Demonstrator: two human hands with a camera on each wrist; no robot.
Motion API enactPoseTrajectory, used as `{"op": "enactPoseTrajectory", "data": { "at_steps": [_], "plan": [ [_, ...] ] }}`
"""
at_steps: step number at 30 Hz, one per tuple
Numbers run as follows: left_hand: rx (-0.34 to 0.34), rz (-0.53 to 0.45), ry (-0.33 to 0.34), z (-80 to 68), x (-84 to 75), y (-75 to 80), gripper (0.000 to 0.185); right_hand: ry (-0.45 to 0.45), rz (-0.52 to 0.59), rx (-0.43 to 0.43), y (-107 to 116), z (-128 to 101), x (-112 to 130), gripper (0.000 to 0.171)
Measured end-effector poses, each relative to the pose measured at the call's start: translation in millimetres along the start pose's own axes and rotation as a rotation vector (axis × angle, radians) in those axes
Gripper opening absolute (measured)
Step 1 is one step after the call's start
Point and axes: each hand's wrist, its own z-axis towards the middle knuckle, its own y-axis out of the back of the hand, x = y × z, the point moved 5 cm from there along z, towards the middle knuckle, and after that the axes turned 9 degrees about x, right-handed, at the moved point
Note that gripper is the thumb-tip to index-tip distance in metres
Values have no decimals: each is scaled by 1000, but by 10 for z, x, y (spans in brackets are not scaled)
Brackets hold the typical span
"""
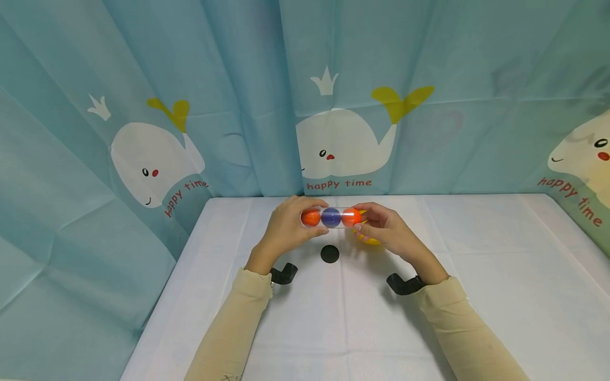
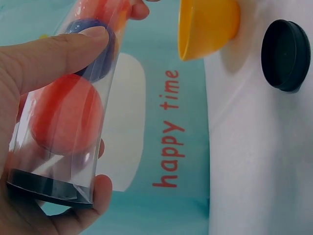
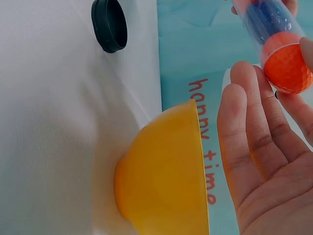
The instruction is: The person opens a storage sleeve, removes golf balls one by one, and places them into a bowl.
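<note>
My left hand (image 1: 290, 222) grips a clear tube (image 2: 93, 161), thumb across its side and fingers around its black-capped end. The tube lies roughly level above the far part of the table. In it sit an orange ball (image 1: 311, 217), a blue ball (image 1: 331, 217) and a second orange ball (image 3: 288, 68) at the uncapped right end, bulging past the rim. With thumb and index finger, my right hand (image 1: 388, 230) pinches that end ball; its other fingers are extended. A loose black cap (image 1: 330, 254) lies on the table below the tube.
A yellow bowl (image 3: 164, 171) stands on the white-covered table (image 1: 343, 328), partly hidden behind my right hand in the head view. Behind the table's far edge hangs a light blue curtain (image 1: 257, 95) printed with whales.
</note>
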Motion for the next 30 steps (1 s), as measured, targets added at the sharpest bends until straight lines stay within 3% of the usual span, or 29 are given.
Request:
{"op": "enactPoseTrajectory", "data": {
  "at_steps": [9,30],
  "plan": [
    [-6,11,-4,-7,-16,18,49,-31,2,-7,17,-12,-15,42],
    [-35,78,-42,-31,-71,67,48,-12,23,11,18,-15,-15,40]
  ]
}}
